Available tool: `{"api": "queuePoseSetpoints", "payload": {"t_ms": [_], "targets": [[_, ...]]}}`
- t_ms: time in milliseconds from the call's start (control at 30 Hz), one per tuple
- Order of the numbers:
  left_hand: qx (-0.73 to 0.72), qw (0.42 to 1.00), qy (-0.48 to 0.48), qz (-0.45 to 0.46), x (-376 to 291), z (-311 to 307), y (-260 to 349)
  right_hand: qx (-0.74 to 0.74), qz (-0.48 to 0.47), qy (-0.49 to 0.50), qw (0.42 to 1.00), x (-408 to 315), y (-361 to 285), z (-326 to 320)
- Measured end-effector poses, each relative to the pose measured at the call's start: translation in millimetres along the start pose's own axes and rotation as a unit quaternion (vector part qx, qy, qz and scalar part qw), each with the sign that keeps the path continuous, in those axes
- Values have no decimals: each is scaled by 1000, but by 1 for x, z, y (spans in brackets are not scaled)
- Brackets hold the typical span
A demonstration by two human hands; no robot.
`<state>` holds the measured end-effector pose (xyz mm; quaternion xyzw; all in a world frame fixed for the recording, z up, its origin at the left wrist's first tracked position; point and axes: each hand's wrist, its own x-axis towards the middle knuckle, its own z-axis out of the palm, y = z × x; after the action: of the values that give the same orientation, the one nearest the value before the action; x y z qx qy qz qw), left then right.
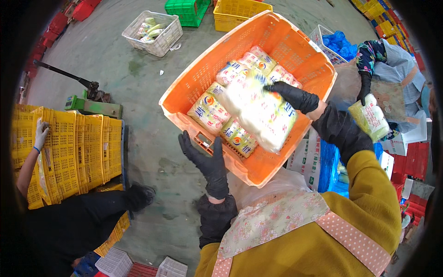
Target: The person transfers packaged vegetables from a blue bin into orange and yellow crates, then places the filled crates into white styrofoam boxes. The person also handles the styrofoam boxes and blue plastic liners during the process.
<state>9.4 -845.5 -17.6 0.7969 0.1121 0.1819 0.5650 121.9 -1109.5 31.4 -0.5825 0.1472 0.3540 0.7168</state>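
An orange plastic crate (214, 59) stands before me, tilted in view, with several printed plastic packs of pale green produce (208, 111) lying in it. My right hand (290, 95), in a black glove, reaches over the crate's right side and grips the end of a plastic-wrapped produce pack (263, 114), blurred by motion, above the other packs. The fingertips are partly hidden behind the pack's film. My left hand (206, 161), also black-gloved, is at the crate's near left rim beside the handle slot, thumb and fingers spread; whether it touches the rim is unclear.
On the left, a person in dark clothes touches stacked yellow crates (79, 152) near a green pallet jack (93, 105). At right, another person holds a produce pack (370, 117). White (157, 46), green (185, 14) and yellow (238, 10) crates stand beyond on the floor.
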Motion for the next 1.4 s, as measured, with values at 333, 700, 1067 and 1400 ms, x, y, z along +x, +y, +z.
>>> {"api": "queuePoseSetpoints", "payload": {"t_ms": [333, 700, 1067, 1400], "targets": [[32, 998, -27, -43, -5, 13, -13, -111, 152, -94, 978, 105, 141, 0], [-3, 999, -19, 31, 2, 11, -40, -623, -212, 95, 747, 103, 169, 17], [244, 916, -143, 284, -1, 22, 40, -72, -414, 256, 871, -200, 136, -42], [177, 826, -500, 191, -96, 168, 95, 432, -210, 663, 574, -298, 446, -233]]}}
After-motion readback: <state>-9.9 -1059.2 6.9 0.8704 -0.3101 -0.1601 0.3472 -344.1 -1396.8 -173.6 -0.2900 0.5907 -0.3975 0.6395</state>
